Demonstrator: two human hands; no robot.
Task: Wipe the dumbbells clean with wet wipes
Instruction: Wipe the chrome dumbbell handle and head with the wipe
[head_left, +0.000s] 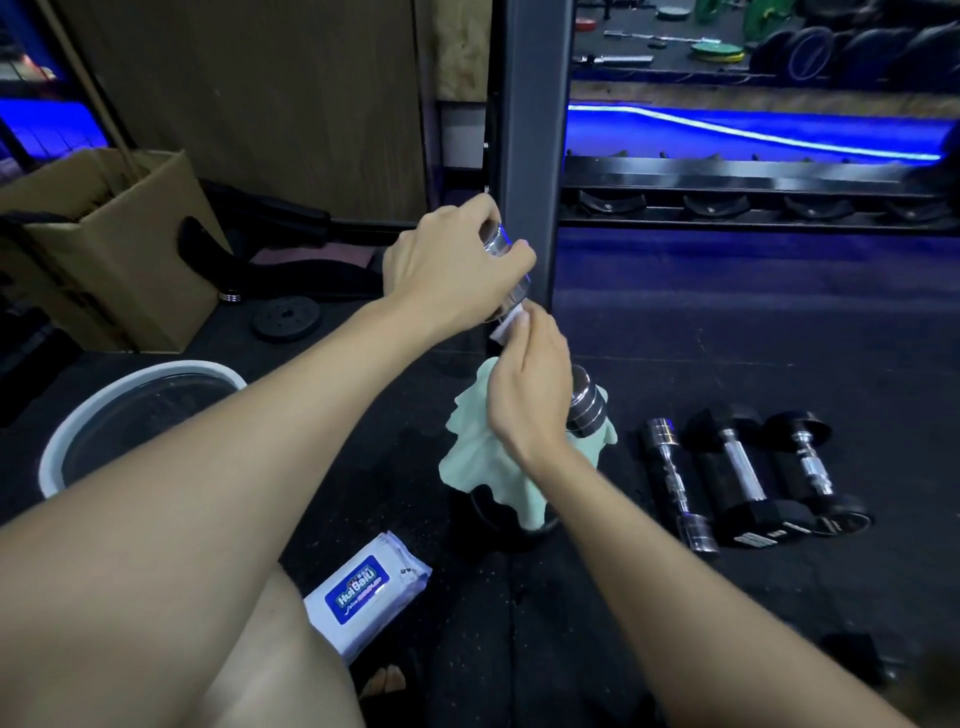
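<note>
The left hand (457, 260) is raised above the floor mat (727, 332), its fingers curled round the upper chrome end of a small dumbbell (506, 270) held tilted in the air in front of a dark rack post (530, 156). Just below it, the right hand (524, 389) pinches a white wet wipe (506, 325) between thumb and fingertips and presses it to the lower part of that dumbbell. Under the right hand a pale green cloth (483, 462) is draped over another dumbbell (587, 410) standing on end on the mat, its chrome top showing beside the wrist. To the right, three more dumbbells (748, 478) lie side by side on the mat, touching or nearly so. A pack of wet wipes (363, 597) lies near the mat's near edge, beside the person's knee. A white basin (78, 431) sits towards the left edge, with a cardboard box (119, 249) behind it and a small weight plate (285, 319) between box and post.
</note>
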